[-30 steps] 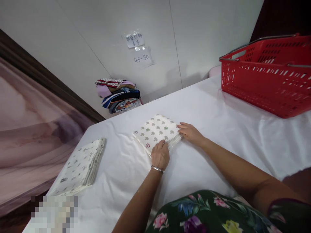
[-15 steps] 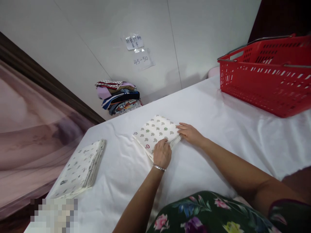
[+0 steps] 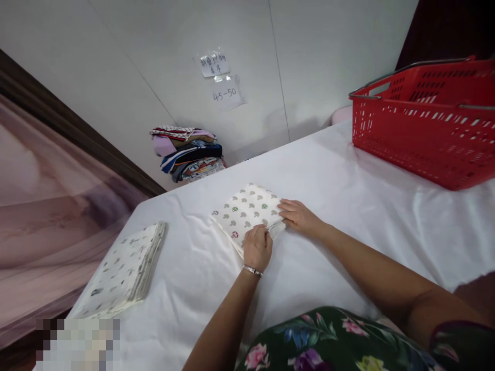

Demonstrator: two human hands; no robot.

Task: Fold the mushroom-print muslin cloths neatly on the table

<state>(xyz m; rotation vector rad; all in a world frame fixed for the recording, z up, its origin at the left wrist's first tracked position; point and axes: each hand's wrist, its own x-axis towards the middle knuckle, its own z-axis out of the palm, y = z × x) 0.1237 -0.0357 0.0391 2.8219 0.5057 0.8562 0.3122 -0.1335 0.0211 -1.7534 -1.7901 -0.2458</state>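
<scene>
A folded cream cloth [image 3: 247,208] printed with grey, green and red mushrooms lies flat on the white-covered table. My left hand [image 3: 257,249], with a bracelet at the wrist, is closed on the cloth's near edge, fingers bent over the top. My right hand [image 3: 302,219] rests on the right corner with its fingers stretched out side by side. Several folded layers show along the edge between the two hands. The undersides of both hands are hidden.
A stack of folded printed cloths [image 3: 126,268] lies at the left table edge. The red basket [image 3: 421,134] stands at the right. Beyond the far edge, a pile of clothes [image 3: 189,154] sits against the wall, below paper signs [image 3: 226,95]. A pink curtain [image 3: 50,216] hangs left.
My right hand has shifted slightly left and nearer to me over the cloth's corner. My left hand stays at the near edge, its fingers drawn back a little.
</scene>
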